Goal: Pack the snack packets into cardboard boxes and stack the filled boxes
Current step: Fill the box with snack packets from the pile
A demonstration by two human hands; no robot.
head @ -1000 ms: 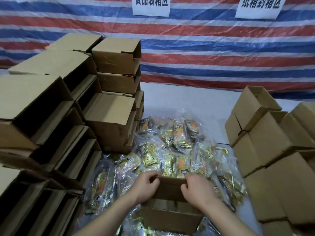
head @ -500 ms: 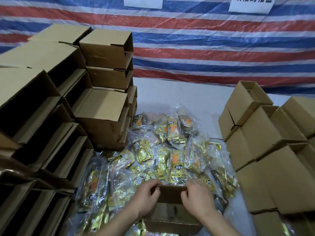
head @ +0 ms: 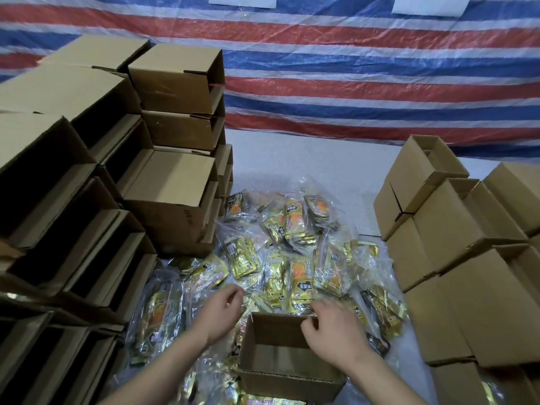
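Here my right hand (head: pixel 333 334) rests on the far right corner of the open cardboard box (head: pixel 286 358) in front of me, fingers curled over the top edge of its far wall and gripping it. My left hand (head: pixel 220 312) hangs just left of the box, apart from it, fingers loosely curled with nothing in them, above the snack packets (head: pixel 280 258). Those packets, gold foil in clear plastic bags, lie heaped on the white table (head: pixel 306 165), spreading from the box outward toward the middle and under my forearms. The box sits upright among them, its mouth facing up, its inside dark; I cannot tell whether anything lies in it. To my left rises a tall stack of boxes (head: pixel 96 182) lying on their sides, their openings facing me. To my right stands another stack of boxes (head: pixel 455 258), openings turned upward. Behind everything hangs a red, white and blue striped tarp (head: pixel 350 74) with two white signs (head: pixel 429 4) at the top.
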